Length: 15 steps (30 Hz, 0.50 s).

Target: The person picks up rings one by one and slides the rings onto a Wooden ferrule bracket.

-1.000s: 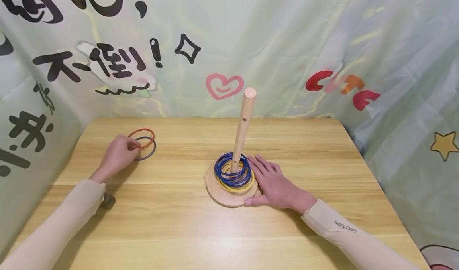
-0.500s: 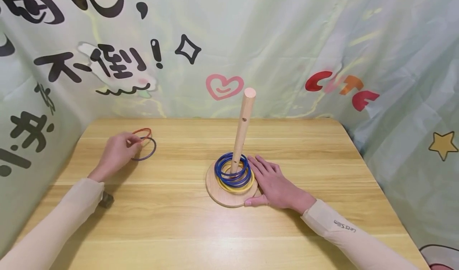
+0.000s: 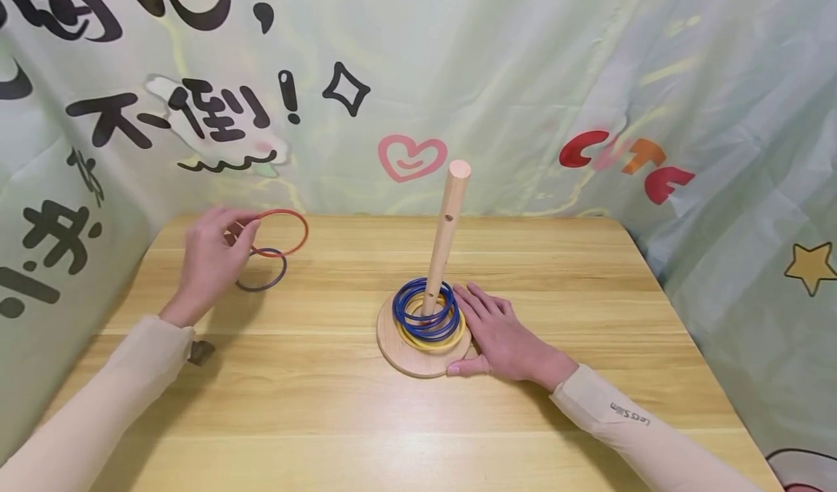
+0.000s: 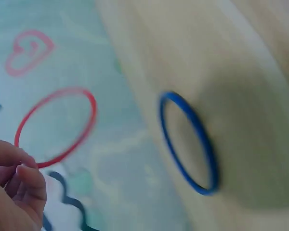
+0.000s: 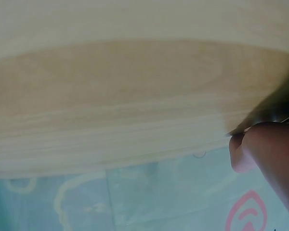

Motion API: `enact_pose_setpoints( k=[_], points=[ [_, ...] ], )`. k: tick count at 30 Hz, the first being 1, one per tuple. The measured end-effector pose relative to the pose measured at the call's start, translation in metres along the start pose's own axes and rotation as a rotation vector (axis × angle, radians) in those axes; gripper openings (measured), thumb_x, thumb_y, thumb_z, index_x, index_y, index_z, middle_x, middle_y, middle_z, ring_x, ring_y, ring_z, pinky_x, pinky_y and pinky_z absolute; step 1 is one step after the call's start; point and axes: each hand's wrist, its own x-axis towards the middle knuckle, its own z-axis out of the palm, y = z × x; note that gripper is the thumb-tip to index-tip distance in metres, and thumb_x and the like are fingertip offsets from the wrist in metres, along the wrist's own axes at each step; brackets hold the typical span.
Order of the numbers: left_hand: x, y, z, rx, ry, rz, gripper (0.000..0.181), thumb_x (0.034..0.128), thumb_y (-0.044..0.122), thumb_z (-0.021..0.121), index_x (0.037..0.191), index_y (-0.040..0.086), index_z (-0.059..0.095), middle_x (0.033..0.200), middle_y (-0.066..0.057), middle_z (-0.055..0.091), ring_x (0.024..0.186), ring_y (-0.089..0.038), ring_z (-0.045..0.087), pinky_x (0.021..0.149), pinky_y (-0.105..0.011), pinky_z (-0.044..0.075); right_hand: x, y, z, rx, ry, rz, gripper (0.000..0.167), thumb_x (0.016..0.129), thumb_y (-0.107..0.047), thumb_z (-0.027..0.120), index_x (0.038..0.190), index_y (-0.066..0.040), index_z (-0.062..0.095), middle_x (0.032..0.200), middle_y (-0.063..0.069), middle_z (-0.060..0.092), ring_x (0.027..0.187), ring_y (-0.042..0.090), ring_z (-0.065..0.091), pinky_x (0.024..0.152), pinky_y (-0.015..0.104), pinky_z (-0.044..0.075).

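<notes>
At the table's far left, my left hand [image 3: 214, 256] pinches a thin red ring [image 3: 306, 232] by its near edge, thumb against fingers. In the left wrist view the red ring [image 4: 94, 113] hangs from the fingertips, apart from a blue ring [image 4: 202, 137] lying on the table. My right hand [image 3: 500, 336] rests with fingers spread against the right edge of a round wooden base [image 3: 392, 350]. From that base rises a wooden peg [image 3: 446, 238]. Blue rings [image 3: 400, 317] lie loosely around its foot, above yellow rings [image 3: 434, 347]. Only part of the right hand [image 5: 269, 154] shows in the right wrist view.
The wooden table [image 3: 327, 419] runs back to a printed curtain [image 3: 510, 63] hanging behind it and along both sides. A small dark object [image 3: 201, 352] shows just under the left sleeve's cuff.
My left hand has raised the red ring off the table and moved it up and slightly right. The blue ring stays on the table. My right hand keeps its place at the base.
</notes>
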Motion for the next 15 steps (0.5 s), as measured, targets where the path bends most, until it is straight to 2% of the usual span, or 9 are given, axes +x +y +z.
enact_pose_setpoints(
  k=[7,11,15],
  points=[
    [0.013,0.057,-0.006,-0.114,0.026,0.123,0.018,0.0989,-0.005,0.077,0.116,-0.001,0.080,0.090,-0.008,0.072,0.069,-0.006,0.059,0.065,-0.012,0.046,0.000,0.000,0.000,-0.002,0.009,-0.001,0.126,0.091,-0.085,0.063,0.174,-0.004,0.014,0.179,0.017,0.019,0.164,0.043,0.014,0.118,0.065,0.033],
    [0.025,0.092,-0.011,-0.255,0.013,0.158,0.025,0.0975,-0.011,0.075,0.121,-0.004,0.078,0.091,-0.009,0.071,0.067,-0.009,0.063,0.064,-0.013,0.053,-0.001,0.000,0.001,-0.005,0.015,-0.001,0.126,0.091,-0.085,0.063,0.174,-0.004,0.015,0.179,0.017,0.019,0.164,0.043,0.014,0.117,0.065,0.033],
    [0.039,0.128,-0.017,-0.417,0.004,0.173,0.024,0.0975,-0.013,0.072,0.120,-0.007,0.077,0.087,-0.012,0.069,0.061,-0.015,0.063,0.058,-0.017,0.052,0.000,0.000,0.001,-0.006,0.015,-0.004,0.126,0.091,-0.085,0.062,0.174,-0.004,0.015,0.179,0.018,0.019,0.164,0.042,0.014,0.117,0.065,0.033]
  ],
)
